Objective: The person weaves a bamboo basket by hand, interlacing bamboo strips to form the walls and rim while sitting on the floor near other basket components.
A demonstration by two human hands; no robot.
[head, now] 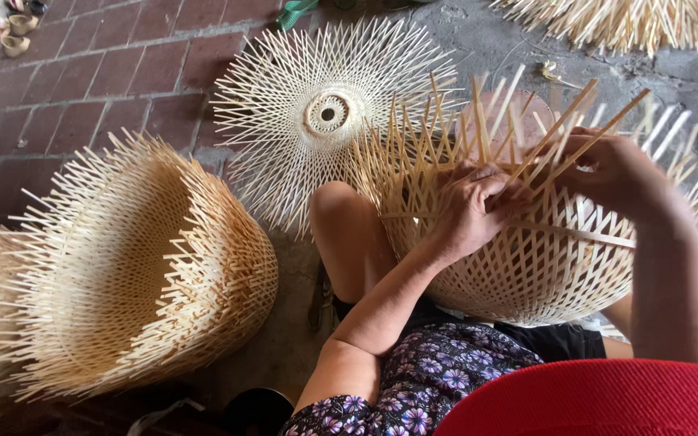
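Propped on the lap, a half-woven bamboo basket is pinched at its loose upright strips by both hands, left hand and right hand; it is judged light, springy, splintery.

arms: bare | top: dark purple floral print | shorts: black

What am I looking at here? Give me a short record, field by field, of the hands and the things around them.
Setting: brick and concrete floor
Left hand: fingers closed on bamboo strips at the rim of the half-woven basket
Right hand: pinching upright strips at the same rim
Basket position: on the person's lap, loose strip ends sticking up
At left: stack of finished woven baskets lying on its side
Behind: flat woven bamboo disc with a round centre hole
Top right: pile of loose strips
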